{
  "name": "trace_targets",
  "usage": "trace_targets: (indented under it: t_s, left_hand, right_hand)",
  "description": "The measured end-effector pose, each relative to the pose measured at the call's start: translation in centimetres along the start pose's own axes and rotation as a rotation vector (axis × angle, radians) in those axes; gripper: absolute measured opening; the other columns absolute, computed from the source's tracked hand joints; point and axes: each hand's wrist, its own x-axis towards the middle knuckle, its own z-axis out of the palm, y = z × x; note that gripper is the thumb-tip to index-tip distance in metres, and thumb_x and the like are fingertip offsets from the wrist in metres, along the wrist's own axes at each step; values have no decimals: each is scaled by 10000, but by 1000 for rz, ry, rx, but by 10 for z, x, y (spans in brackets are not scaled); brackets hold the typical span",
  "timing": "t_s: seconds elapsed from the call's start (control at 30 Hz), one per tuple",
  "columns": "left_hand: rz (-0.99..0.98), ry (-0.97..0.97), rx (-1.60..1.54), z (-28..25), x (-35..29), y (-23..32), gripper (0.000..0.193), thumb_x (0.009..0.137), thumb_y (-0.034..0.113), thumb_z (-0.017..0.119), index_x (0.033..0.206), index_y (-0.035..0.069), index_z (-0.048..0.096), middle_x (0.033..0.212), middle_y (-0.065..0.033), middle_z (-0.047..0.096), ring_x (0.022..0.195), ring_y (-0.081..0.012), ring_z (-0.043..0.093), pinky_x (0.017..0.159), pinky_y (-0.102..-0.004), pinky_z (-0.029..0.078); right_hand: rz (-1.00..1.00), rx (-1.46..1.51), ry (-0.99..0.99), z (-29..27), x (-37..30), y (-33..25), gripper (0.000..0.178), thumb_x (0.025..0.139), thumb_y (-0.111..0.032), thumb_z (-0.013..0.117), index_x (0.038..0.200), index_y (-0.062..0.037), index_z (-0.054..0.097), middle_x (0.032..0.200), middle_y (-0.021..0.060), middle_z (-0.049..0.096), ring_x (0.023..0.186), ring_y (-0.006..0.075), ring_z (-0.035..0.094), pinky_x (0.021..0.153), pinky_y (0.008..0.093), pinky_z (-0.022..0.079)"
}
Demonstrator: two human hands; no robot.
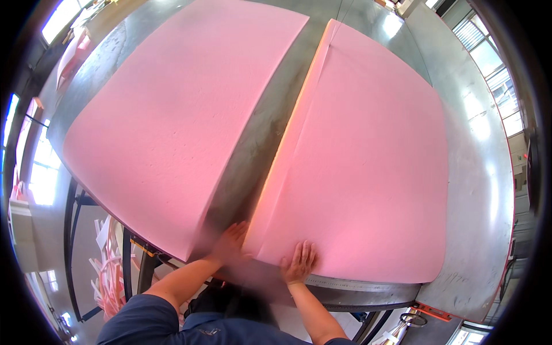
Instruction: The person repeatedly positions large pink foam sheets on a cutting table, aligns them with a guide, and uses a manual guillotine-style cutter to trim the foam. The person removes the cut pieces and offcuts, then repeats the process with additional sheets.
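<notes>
A large pink foam slab (368, 149) lies on the metal table to the right. A narrow pink strip (287, 155) runs along its left side, marked off by a long line. My right hand (300, 263) rests on the slab's near edge, fingers spread flat on the foam. At the near end of the strip, my left hand (230, 244) is beside its yellowish side face, partly blurred, with fingers stretched out. A second pink foam slab (161, 115) lies to the left, apart from the first by a band of bare metal.
The grey metal table (474, 190) extends to the right and far side. A ruler-like scale (345, 283) runs along its near edge. Pink and white foam offcuts (109, 276) are heaped below the left side. An orange-red bar (434, 311) sits at the near right edge.
</notes>
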Motion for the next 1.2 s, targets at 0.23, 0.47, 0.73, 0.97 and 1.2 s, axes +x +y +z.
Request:
trace_targets:
  t_s: [0.23, 0.47, 0.73, 0.97, 1.2]
  left_hand:
    - [-45, 46, 27, 0, 26, -1, 838, 817, 521, 680, 1416, -31, 485, 1466, -216, 493, 1412, -366, 414, 1186, -507, 284]
    - [-19, 60, 17, 3, 32, 15, 865, 808, 545, 675, 1442, -4, 462, 1461, -212, 496, 1414, -367, 410, 1191, -505, 276]
    - [-7, 112, 66, 17, 9, 26, 902, 763, 557, 726, 1438, 16, 474, 1459, -203, 499, 1403, -369, 427, 1179, -519, 293]
    - [34, 88, 73, 32, -15, 22, 904, 730, 535, 769, 1427, 32, 490, 1482, -208, 467, 1398, -392, 421, 1160, -529, 319]
    - [16, 160, -117, 45, -17, 42, 682, 779, 456, 772, 1352, 130, 599, 1506, -174, 454, 1412, -387, 399, 1165, -514, 330]
  right_hand:
    - [17, 19, -52, 1, 24, 13, 678, 974, -512, 435, 1418, -6, 511, 1490, 196, 465, 1409, 458, 369, 1154, 612, 228]
    - [-21, 75, 7, -8, 25, 27, 662, 975, -500, 435, 1408, -7, 519, 1490, 205, 459, 1402, 469, 373, 1137, 624, 256]
    - [-36, 67, 41, -9, 2, 29, 667, 982, -515, 425, 1407, -10, 520, 1461, 197, 490, 1389, 464, 394, 1125, 627, 268]
    - [-40, 23, 76, -7, -23, 24, 675, 980, -514, 427, 1423, -10, 508, 1458, 194, 493, 1375, 459, 408, 1129, 624, 262]
    - [-63, -44, 111, 7, -39, 36, 679, 959, -491, 463, 1429, -2, 495, 1436, 203, 506, 1350, 453, 427, 1121, 629, 264]
